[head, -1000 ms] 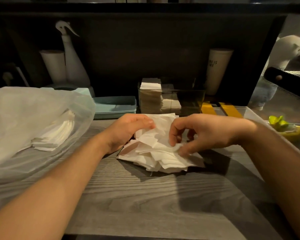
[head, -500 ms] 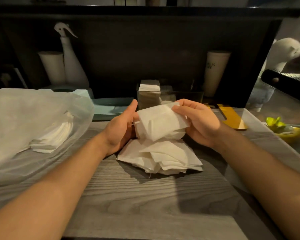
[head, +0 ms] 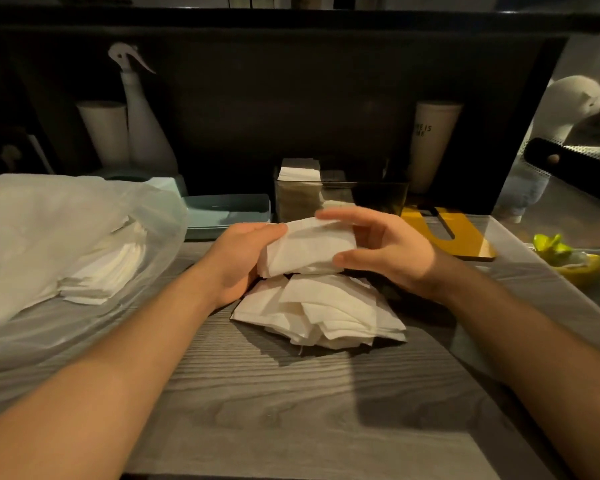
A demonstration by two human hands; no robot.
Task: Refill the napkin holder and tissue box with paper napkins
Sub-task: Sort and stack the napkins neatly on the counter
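The left hand [head: 243, 258] and the right hand [head: 392, 251] hold a bundle of napkins [head: 309, 247] between them, above a loose napkin pile [head: 326, 313] on the worktop [head: 291, 410].

Matt paper napkins [head: 309, 251], wood-grain table [head: 291, 410]
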